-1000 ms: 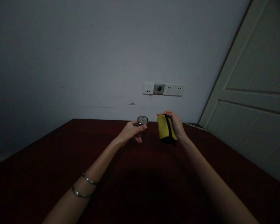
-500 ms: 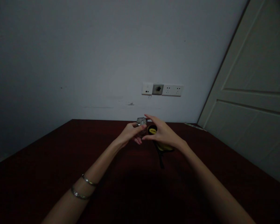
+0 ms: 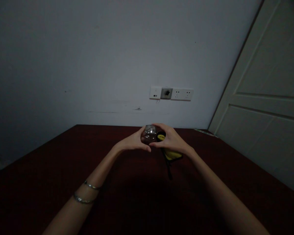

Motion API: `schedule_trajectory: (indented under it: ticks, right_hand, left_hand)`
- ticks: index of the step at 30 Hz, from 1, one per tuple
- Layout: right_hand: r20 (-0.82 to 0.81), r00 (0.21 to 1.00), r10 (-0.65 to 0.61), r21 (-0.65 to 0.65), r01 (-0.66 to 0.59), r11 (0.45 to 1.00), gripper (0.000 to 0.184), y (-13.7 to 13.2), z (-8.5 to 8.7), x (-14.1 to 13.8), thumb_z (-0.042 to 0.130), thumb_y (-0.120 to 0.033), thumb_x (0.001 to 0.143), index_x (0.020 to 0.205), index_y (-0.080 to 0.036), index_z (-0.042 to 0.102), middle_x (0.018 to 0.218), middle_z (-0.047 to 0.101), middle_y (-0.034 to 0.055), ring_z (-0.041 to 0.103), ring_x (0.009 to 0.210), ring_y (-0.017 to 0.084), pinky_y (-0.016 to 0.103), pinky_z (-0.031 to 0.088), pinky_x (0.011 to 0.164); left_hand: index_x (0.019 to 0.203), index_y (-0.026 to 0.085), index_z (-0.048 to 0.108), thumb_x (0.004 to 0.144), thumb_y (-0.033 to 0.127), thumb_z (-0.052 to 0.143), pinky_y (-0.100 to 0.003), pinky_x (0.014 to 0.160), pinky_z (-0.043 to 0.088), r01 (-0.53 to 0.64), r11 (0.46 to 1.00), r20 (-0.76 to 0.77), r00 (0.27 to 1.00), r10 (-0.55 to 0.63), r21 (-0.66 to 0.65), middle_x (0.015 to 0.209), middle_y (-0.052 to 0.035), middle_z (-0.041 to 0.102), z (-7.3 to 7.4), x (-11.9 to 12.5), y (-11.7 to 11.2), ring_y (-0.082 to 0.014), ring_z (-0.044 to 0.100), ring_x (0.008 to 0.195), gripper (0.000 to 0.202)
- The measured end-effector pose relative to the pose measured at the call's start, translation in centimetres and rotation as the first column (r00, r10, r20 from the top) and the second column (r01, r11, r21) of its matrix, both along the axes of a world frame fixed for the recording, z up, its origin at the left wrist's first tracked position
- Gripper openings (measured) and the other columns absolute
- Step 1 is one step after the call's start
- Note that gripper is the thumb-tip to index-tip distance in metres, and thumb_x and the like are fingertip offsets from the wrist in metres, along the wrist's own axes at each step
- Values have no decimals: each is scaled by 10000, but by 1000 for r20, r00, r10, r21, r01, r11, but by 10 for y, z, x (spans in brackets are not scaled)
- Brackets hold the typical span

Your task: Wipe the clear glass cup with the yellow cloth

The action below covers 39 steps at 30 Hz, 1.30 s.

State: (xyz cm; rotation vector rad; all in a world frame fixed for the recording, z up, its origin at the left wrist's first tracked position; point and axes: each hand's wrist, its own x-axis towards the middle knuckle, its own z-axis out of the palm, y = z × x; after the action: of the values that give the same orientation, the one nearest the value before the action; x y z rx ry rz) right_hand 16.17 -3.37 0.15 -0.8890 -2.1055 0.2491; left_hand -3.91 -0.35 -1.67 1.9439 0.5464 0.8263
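Note:
A small clear rounded vessel (image 3: 150, 133), shiny like glass, is held between my two hands over the dark red table. My left hand (image 3: 134, 140) curves around its left side, thumb pointing right below it and the other fingers partly hidden behind. From the right, my right hand (image 3: 170, 140) cups it, with thumb at its lower edge and fingers near its top. Whether the vessel touches the table I cannot tell. Behind and below my right hand lies a yellow cloth-like item (image 3: 172, 154) with black edging and a dangling black strip, partly covered.
The dark red tabletop (image 3: 127, 209) runs back to a pale wall (image 3: 107, 58). Sockets and switches (image 3: 182, 94) sit on the wall above the table's back edge. A panelled door (image 3: 271, 107) stands at the right. A thin flat strip (image 3: 205, 133) lies at the back right corner.
My left hand has turned and shifted slightly left, its thumb dropping from the vessel's front to below it. My right hand has closed in against the vessel, which now shows more fully.

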Motion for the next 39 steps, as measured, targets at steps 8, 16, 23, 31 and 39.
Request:
schedule_trajectory:
  ticks: [8, 16, 23, 31, 39]
  right_hand:
    - [-268, 961, 61, -348, -155, 925, 519, 0, 4, -7, 756, -361, 625, 1087, -164, 621, 1080, 680, 88, 635, 987, 230, 399, 477, 914]
    - [-337, 939, 66, -449, -222, 866, 429, 0, 3, -10, 739, -356, 638, 1011, -166, 645, 952, 709, 63, 661, 839, 207, 379, 520, 811]
    - [-188, 977, 97, -449, -174, 876, 749, 5, 1, 6, 743, -302, 605, 1282, -204, 440, 1100, 594, 67, 594, 965, 212, 380, 464, 884]
    - [-113, 963, -244, -99, 233, 967, 418, 7, 7, 19, 561, -179, 606, 989, -206, 395, 872, 424, 22, 458, 768, 174, 338, 430, 711]
    - [-461, 871, -168, 169, 272, 947, 303, -1, 15, 1, 639, -200, 654, 892, -226, 453, 837, 545, -11, 548, 760, 156, 317, 454, 724]
  left_hand:
    - [1444, 215, 160, 446, 309, 854, -520, 1042, 325, -160, 920, -60, 979, 193, 358, 1403, -206, 369, 6, -1, -4, -350, 395, 1278, 1219]
    - [1301, 188, 388, 478, 407, 834, -459, 994, 393, -253, 848, -47, 950, 309, 466, 1259, -150, 532, 6, 2, -5, -305, 523, 1153, 962]
    - [1303, 185, 378, 487, 452, 822, -433, 932, 442, -327, 809, -25, 921, 388, 489, 1162, -119, 598, 5, 4, -7, -285, 580, 1067, 967]
    - [1292, 171, 379, 477, 459, 824, -440, 1008, 389, -399, 768, 58, 901, 430, 501, 1239, -143, 547, -1, 0, -2, -287, 534, 1148, 972]
    - [1297, 183, 377, 463, 438, 840, -444, 981, 431, -370, 756, 101, 920, 378, 540, 1223, -132, 562, -11, 5, 1, -287, 557, 1121, 987]
